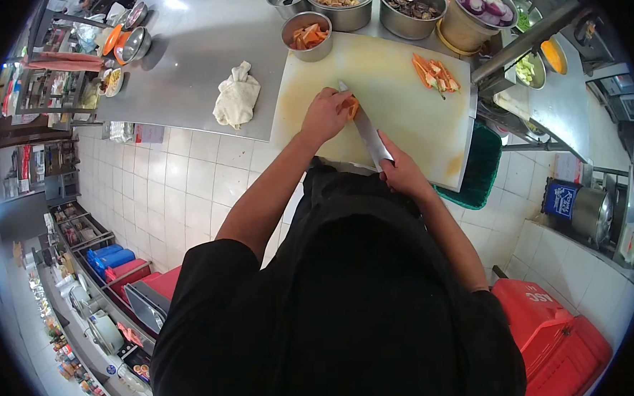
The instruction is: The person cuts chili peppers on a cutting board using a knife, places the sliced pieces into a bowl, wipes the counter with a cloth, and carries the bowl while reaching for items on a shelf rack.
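Gripped knife [373, 142] in right hand [399, 169] | pinned orange piece [354, 110], probably pepper, with left hand [325, 116] | called for a curled grip clear of the edge

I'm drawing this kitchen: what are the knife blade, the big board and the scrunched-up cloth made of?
Knife blade: probably steel, smooth and silvery grey.
Board: likely plastic, pale and stained yellowish, with no wood grain showing.
Cloth: perhaps cotton, dull and cream-coloured, crumpled into soft folds.
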A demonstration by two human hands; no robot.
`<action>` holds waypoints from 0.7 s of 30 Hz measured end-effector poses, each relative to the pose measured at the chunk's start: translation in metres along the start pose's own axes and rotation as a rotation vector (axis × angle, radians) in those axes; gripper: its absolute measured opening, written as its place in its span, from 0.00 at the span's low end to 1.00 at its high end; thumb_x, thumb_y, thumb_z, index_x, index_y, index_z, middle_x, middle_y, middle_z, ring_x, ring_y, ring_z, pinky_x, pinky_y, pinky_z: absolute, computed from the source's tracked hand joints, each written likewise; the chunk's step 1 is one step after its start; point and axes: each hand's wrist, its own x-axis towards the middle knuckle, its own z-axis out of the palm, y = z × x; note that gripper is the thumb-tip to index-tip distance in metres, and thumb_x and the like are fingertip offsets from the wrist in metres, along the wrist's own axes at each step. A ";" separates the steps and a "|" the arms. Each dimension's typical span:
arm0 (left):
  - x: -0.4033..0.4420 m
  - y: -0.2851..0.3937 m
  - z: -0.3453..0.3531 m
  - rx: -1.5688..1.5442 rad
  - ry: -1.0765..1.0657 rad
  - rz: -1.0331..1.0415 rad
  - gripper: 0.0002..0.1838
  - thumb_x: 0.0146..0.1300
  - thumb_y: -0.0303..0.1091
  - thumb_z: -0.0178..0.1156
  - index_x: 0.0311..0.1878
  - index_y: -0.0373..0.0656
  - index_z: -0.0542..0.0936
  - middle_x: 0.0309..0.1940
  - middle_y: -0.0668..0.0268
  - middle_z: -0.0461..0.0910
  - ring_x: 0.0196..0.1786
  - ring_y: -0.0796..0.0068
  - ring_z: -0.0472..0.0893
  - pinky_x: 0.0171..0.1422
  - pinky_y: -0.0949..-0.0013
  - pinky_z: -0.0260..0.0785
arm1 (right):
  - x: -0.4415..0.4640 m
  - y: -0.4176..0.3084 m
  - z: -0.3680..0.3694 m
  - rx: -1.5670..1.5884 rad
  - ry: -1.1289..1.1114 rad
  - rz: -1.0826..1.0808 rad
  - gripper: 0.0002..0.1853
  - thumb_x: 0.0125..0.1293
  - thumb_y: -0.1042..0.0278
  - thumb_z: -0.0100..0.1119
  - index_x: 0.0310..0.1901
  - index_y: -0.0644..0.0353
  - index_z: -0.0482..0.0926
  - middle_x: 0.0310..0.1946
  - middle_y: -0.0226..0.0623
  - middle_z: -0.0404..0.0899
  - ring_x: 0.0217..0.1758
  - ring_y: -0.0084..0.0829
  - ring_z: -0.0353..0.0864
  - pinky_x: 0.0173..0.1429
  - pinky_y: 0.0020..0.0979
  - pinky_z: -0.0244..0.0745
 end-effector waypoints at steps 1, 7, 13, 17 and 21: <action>-0.001 0.001 0.002 -0.028 0.001 -0.022 0.21 0.62 0.29 0.65 0.60 0.47 0.85 0.50 0.53 0.81 0.50 0.55 0.84 0.57 0.59 0.79 | -0.002 -0.007 0.000 0.041 -0.016 0.043 0.39 0.70 0.72 0.47 0.83 0.42 0.54 0.25 0.39 0.79 0.22 0.30 0.77 0.30 0.35 0.77; -0.001 0.014 0.008 -0.172 0.096 -0.082 0.20 0.61 0.23 0.64 0.58 0.45 0.86 0.44 0.53 0.83 0.43 0.59 0.86 0.52 0.63 0.80 | -0.007 -0.020 -0.005 0.158 -0.036 0.055 0.40 0.71 0.73 0.46 0.84 0.40 0.52 0.23 0.34 0.75 0.19 0.24 0.71 0.26 0.30 0.74; 0.036 0.029 -0.036 -0.335 0.309 -0.004 0.23 0.60 0.21 0.64 0.60 0.44 0.86 0.46 0.53 0.84 0.44 0.61 0.86 0.52 0.64 0.79 | -0.012 -0.084 -0.024 0.034 0.046 -0.076 0.38 0.71 0.72 0.47 0.83 0.42 0.54 0.26 0.37 0.78 0.21 0.23 0.73 0.25 0.30 0.73; 0.089 0.005 -0.080 -0.317 0.450 0.136 0.24 0.60 0.23 0.64 0.62 0.45 0.84 0.52 0.51 0.84 0.46 0.59 0.86 0.54 0.63 0.80 | 0.037 -0.137 -0.029 -0.220 0.162 -0.217 0.37 0.71 0.73 0.48 0.82 0.41 0.57 0.33 0.51 0.84 0.28 0.41 0.84 0.36 0.44 0.79; 0.101 -0.036 -0.114 -0.056 0.325 0.107 0.27 0.63 0.29 0.66 0.67 0.49 0.80 0.62 0.46 0.80 0.56 0.50 0.84 0.62 0.58 0.78 | 0.082 -0.147 -0.031 -0.694 0.364 -0.303 0.38 0.70 0.72 0.49 0.81 0.41 0.55 0.40 0.62 0.84 0.40 0.58 0.85 0.48 0.56 0.77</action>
